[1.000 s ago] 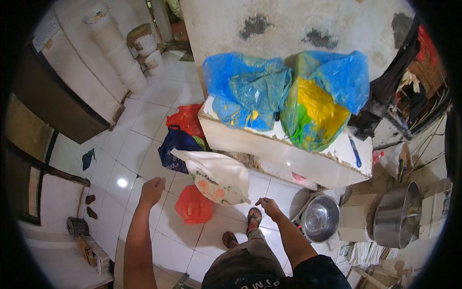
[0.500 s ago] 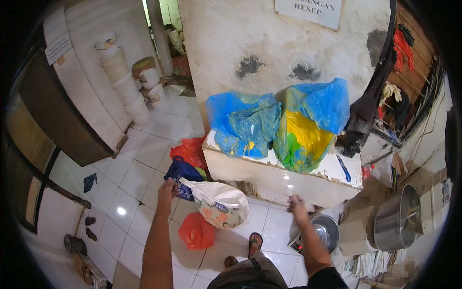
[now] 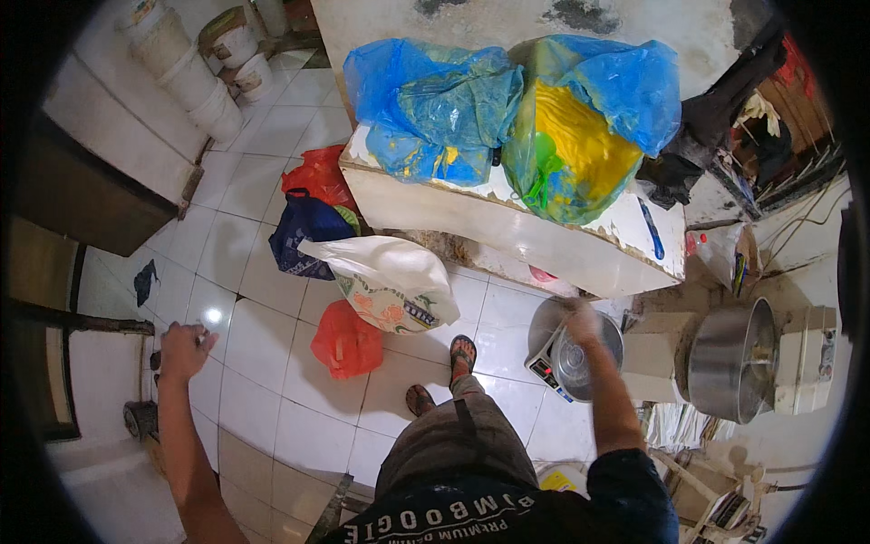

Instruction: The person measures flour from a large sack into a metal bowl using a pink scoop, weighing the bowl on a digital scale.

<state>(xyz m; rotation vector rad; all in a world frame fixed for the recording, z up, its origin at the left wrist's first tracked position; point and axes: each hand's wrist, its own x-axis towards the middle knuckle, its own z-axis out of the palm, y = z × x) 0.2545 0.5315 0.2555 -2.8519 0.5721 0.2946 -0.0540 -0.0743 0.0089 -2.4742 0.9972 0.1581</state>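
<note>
My left hand (image 3: 185,352) is out to the left above the tiled floor, its fingers curled; a tiny dark bit shows at them, too small to name. Motion blurs my right hand (image 3: 580,321), which is over the far edge of a round metal pan (image 3: 566,355) on a digital scale (image 3: 545,368); its fingers cannot be read. Between my hands, a white printed sack (image 3: 390,276) stands on the floor, touched by neither. Beside it are a dark blue bag (image 3: 304,238) and a red plastic bag (image 3: 347,340).
Blue plastic bags (image 3: 453,104) lie on a white ledge (image 3: 435,204); one is opened on yellow contents (image 3: 580,136) with a green scoop (image 3: 544,161). A blue-handled tool (image 3: 651,228) lies at right. A steel mixing bowl (image 3: 725,363) stands far right, stacked buckets (image 3: 181,72) far left.
My left hand has let go of the white sack's corner and swung left. My right hand has moved slightly right, over the pan. The view has tilted down.
</note>
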